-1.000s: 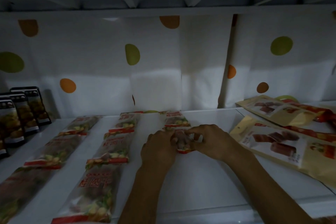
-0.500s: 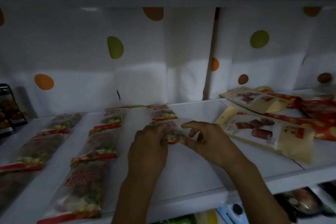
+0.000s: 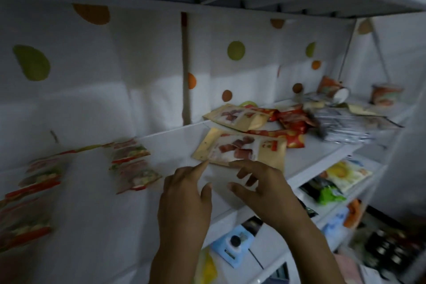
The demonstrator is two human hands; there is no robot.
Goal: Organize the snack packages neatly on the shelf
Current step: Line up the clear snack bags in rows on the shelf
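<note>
Tan snack pouch just beyond left hand, right hand

Single head view, close to the white shelf, facing forward and slightly down, frame tilted. Left hand and right hand enter from 6 o'clock; lower shelves at 4 o'clock. 9 o'clock side smeared, probably blur.

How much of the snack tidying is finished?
Maybe half. Done: the small clear packets lie in rows on the left of the shelf. In hand: nothing yet. The left hand and right hand hover open at the near tan pouch. Left: that pouch, the second tan pouch, the red packets, the silver packets and a tipped cup, all jumbled on the right.
</note>
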